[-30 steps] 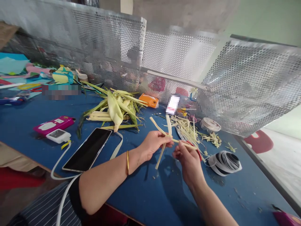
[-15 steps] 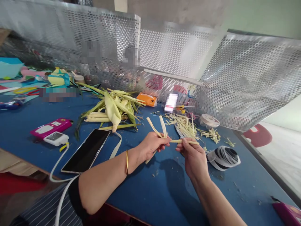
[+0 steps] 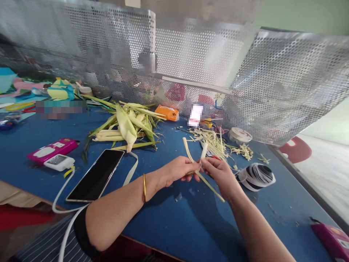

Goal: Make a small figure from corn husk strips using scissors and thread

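Observation:
Pale corn husk strips (image 3: pixel 211 186) cross between my two hands above the table. My left hand (image 3: pixel 185 168), with a gold bangle at the wrist, pinches them at the crossing. Close against it, my right hand (image 3: pixel 218 173) has thumb and fingers closed on the strip that points up. One end leans up to the left, and a long end slants down to the right below my right palm. The fingers hide the crossing itself. Beyond the hands lies a heap of shredded husk (image 3: pixel 215 142).
Whole corn husks (image 3: pixel 127 127) are piled at back left, near an orange packet (image 3: pixel 167 113). A phone (image 3: pixel 95 176) and a cabled white device (image 3: pixel 59 162) lie left. Black-and-white yarn (image 3: pixel 256 177) and a tape roll (image 3: pixel 240 135) sit right. Perforated metal panels (image 3: pixel 196 54) line the back.
My right hand has shifted left against my left hand, from the sideways strip to the upright one. The strip that ran sideways now slants down to the right. The view has shifted slightly.

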`<state>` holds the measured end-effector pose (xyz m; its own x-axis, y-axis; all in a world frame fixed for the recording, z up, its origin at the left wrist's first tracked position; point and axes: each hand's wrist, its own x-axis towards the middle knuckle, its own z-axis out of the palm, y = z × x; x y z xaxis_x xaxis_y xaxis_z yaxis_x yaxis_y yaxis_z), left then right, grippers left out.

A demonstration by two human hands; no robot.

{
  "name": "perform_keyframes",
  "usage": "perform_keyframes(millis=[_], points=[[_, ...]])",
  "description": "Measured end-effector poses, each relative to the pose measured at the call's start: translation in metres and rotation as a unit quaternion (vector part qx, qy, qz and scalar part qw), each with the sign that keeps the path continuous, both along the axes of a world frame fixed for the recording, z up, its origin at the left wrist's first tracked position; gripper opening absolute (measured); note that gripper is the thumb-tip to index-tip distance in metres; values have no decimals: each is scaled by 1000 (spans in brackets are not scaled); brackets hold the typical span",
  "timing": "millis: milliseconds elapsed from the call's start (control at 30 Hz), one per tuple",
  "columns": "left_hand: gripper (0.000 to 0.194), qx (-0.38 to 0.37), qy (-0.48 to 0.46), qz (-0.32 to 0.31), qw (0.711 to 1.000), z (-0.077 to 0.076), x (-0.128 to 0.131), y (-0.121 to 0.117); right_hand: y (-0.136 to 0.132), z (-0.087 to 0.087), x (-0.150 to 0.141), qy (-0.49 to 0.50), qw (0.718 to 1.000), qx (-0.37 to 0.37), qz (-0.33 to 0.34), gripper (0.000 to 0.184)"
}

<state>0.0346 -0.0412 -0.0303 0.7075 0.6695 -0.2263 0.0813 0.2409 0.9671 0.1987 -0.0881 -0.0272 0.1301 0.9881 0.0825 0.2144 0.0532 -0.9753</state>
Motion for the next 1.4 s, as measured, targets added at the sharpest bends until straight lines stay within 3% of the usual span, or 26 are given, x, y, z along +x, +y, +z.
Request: perform_keyframes(millis=[67, 167, 433, 633, 700, 767, 867, 967, 1033, 1100, 1200, 1400], points=[[47, 12, 10, 3, 1000, 1, 0, -2, 0, -3, -6, 93, 995, -19, 10, 36], [37, 24, 14, -1, 1000, 4, 1, -4, 1, -7, -9, 174, 984, -20, -36, 33], [28, 49, 16, -36, 998, 5, 1, -5, 1, -15, -12, 222, 968, 21, -111, 28], [37, 9, -26, 20, 999, 0, 2, -3, 3, -10, -7, 266, 955, -26, -125, 33], [35, 8, -25, 39, 999, 3, 2, -2, 6, -10, -1, 245, 959, -15, -140, 36], [30, 23, -9, 52, 998, 7, 1, -3, 8, -9, 7, 188, 959, 54, -204, 38], [28, 35, 12, 38, 999, 10, 0, -5, 7, -6, 16, 7, 945, 170, -278, 31], [29, 61, 39, -1, 997, 7, 1, -7, 3, 0, 13, -136, 967, 148, -154, 21], [32, 91, 57, -18, 994, 2, 2, -8, 1, 2, 7, -105, 991, 63, -44, 25], [35, 120, 69, -17, 990, -2, 3, -9, 0, 1, 0, -23, 1000, -9, 10, 31], [35, 138, 77, 7, 987, 0, 4, -10, 0, -4, -6, 54, 998, -7, -12, 34], [31, 125, 61, -6, 990, 8, 3, -14, -2, -18, -9, 17, 993, 55, -103, 27]])
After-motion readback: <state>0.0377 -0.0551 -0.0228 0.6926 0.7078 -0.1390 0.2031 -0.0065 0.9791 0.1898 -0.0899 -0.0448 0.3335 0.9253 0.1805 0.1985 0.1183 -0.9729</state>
